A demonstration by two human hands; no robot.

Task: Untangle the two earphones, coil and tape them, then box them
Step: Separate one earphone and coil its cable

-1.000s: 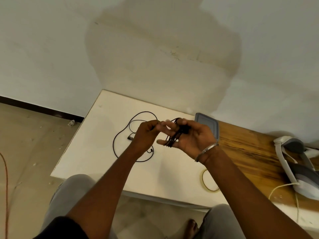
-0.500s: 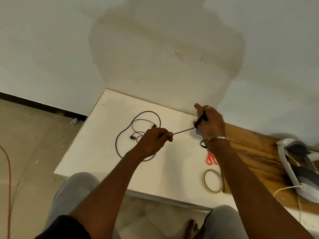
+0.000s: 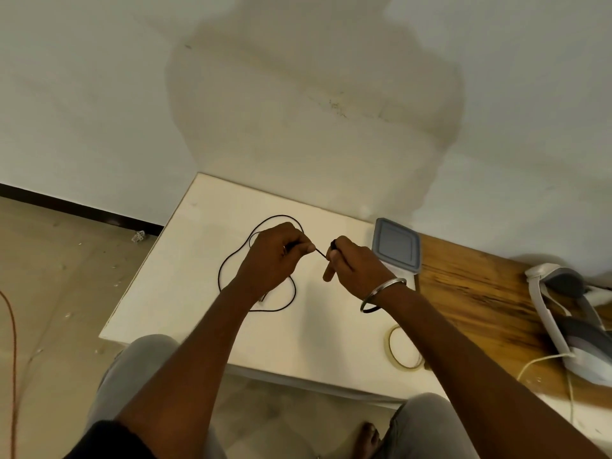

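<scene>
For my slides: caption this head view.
Left hand and right hand hold a black earphone cable taut between them over a white table.

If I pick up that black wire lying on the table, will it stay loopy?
Probably not. The black wire lies in loose curves on the table, so it would likely flop and sag. It looks thin, so it is probably very light.

Views: one, head-worn, wide-angle. We look forward and steeply down from above our own lap, and our knees and forearms enter at the bottom edge.
Frame centre: thin black earphone cable [image 3: 320,252] between our left hand [image 3: 271,256] and right hand [image 3: 354,265].
Near: white rectangular tabletop [image 3: 185,286].
Beyond: pale stained plaster wall [image 3: 298,94], filling the upper half.
Left margin: dusty tan floor [image 3: 49,293].
</scene>
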